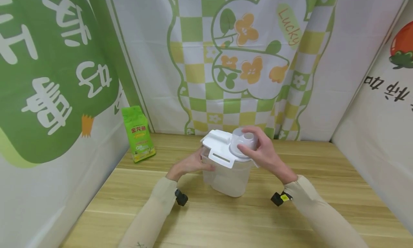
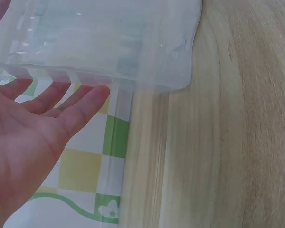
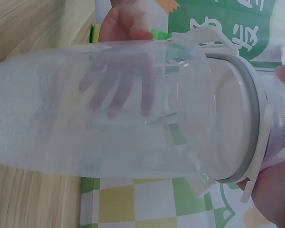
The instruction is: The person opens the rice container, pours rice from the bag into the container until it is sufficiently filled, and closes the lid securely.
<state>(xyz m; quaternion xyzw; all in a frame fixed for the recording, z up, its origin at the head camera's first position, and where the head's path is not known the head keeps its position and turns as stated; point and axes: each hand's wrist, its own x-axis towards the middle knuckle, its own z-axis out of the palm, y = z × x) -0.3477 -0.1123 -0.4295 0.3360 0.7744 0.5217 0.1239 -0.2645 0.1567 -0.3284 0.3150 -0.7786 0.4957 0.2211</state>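
A translucent plastic container (image 1: 230,178) with a white lid (image 1: 219,142) stands on the wooden table. My left hand (image 1: 193,162) holds its left side, thumb at the front and fingers spread along the far side, as the right wrist view shows through the clear wall (image 3: 52,109). On top of the lid is a clear round cup (image 1: 238,136) with measuring marks, visible in the right wrist view. My right hand (image 1: 262,151) grips this cup between thumb and fingers. In the left wrist view the fingers of my left hand (image 2: 33,128) lie against the container (image 2: 99,38).
A green packet (image 1: 139,135) stands upright at the back left of the wooden table (image 1: 226,223). Patterned curtains (image 1: 206,72) hang behind the table and along both sides.
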